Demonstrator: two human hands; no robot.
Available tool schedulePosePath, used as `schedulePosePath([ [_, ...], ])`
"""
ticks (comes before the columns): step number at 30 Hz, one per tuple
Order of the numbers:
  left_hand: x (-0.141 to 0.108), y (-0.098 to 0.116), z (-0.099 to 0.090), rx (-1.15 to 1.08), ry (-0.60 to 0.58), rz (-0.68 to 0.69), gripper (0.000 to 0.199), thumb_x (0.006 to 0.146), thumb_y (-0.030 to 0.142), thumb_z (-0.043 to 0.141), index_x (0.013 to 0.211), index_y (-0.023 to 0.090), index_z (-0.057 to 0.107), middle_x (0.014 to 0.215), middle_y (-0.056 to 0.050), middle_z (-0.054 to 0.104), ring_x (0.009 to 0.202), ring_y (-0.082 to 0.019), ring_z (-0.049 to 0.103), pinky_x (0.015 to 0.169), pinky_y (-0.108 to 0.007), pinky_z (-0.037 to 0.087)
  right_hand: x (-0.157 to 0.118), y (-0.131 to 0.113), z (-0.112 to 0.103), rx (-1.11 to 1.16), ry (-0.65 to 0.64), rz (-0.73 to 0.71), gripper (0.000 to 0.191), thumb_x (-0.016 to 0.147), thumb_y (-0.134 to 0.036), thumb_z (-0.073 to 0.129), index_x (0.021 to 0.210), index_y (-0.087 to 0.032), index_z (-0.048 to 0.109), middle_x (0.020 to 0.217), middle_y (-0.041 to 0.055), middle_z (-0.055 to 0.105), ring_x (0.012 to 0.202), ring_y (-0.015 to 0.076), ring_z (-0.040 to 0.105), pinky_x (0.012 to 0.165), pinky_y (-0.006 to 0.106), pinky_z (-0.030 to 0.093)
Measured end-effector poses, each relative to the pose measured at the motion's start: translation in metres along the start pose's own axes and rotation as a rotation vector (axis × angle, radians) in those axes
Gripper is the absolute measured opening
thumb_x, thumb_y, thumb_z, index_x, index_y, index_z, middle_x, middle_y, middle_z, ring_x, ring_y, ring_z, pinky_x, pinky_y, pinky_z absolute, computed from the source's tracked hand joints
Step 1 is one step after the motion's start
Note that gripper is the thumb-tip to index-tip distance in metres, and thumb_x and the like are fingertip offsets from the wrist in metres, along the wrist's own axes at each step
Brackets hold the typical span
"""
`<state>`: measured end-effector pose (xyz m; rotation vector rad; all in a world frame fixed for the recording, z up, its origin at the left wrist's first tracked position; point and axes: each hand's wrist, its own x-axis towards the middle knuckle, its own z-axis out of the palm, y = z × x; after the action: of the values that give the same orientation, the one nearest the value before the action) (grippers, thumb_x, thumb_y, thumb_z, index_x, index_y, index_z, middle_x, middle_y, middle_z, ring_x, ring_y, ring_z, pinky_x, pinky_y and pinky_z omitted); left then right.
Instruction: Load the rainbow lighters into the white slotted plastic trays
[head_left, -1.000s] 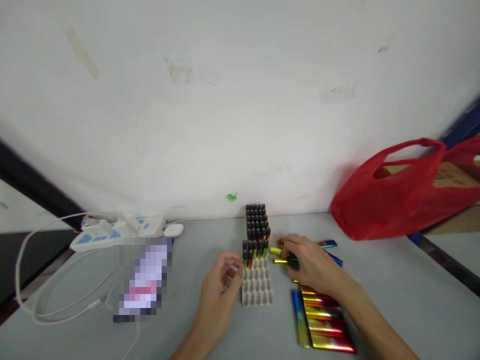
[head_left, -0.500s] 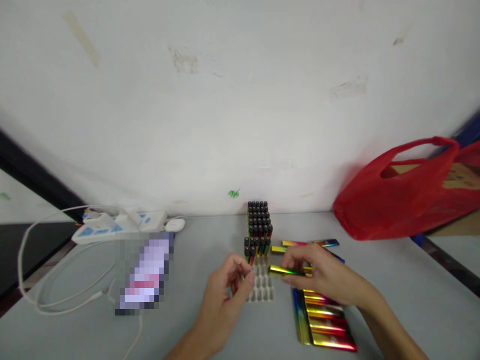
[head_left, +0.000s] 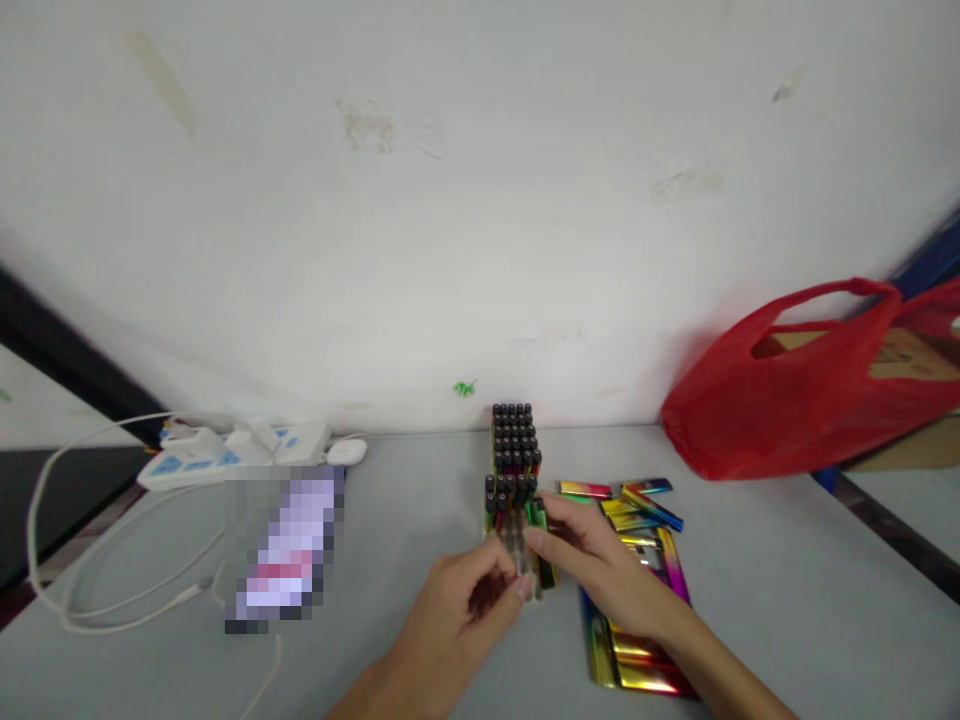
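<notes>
A pale tray point(head_left: 517, 530) with moulded cells stands between my hands, its front part partly hidden by my fingers. Black-topped cylinders that look like batteries point(head_left: 500, 500) are upright in its rear cells. My left hand point(head_left: 469, 610) is closed, thumb and fingertips pinching at the tray's front edge. My right hand point(head_left: 592, 555) is closed at the tray's right side, its fingers on a green battery point(head_left: 537, 514) with a black top. Another gold-and-black piece point(head_left: 549, 575) shows below these fingers; whether it is gripped too is unclear.
A block of upright batteries point(head_left: 516, 438) stands behind the tray. To the right lie loose shiny coloured bars point(head_left: 651, 505) and a row of them point(head_left: 645, 680). A phone point(head_left: 289, 545), a power strip point(head_left: 232, 455) and a white cable are on the left, a red bag point(head_left: 765, 400) at the right.
My right hand has moved left to the tray, bringing the shiny piece it held. My left hand has shifted right and down onto the tray's front edge.
</notes>
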<state>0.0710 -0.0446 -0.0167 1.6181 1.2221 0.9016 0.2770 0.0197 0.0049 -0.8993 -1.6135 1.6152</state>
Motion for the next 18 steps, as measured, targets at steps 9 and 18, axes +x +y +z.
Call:
schedulePosePath([
  [9,-0.001,0.003,0.001,-0.009,-0.049,0.048,0.041,0.109,0.050,0.061,0.082,0.020,0.067,0.074,0.002,0.062,0.065,-0.014,0.050,0.062,-0.025,0.036,-0.010,0.005,0.025,0.120,-0.018,0.054,0.018,0.105,-0.042,0.064,0.102,-0.024,0.066,0.080,-0.0033,0.053,0.066,0.0151,0.045,0.059,0.026,0.037],
  [18,0.000,0.005,-0.001,0.055,-0.051,0.054,0.036,0.107,0.042,0.061,0.079,0.020,0.062,0.070,0.003,0.055,0.062,-0.013,0.047,0.060,-0.025,0.034,-0.008,0.028,0.037,0.344,0.141,0.374,0.070,0.081,-0.093,0.064,0.086,-0.024,0.054,0.072,-0.0056,0.043,0.064,0.0127,0.036,0.060,0.024,0.028],
])
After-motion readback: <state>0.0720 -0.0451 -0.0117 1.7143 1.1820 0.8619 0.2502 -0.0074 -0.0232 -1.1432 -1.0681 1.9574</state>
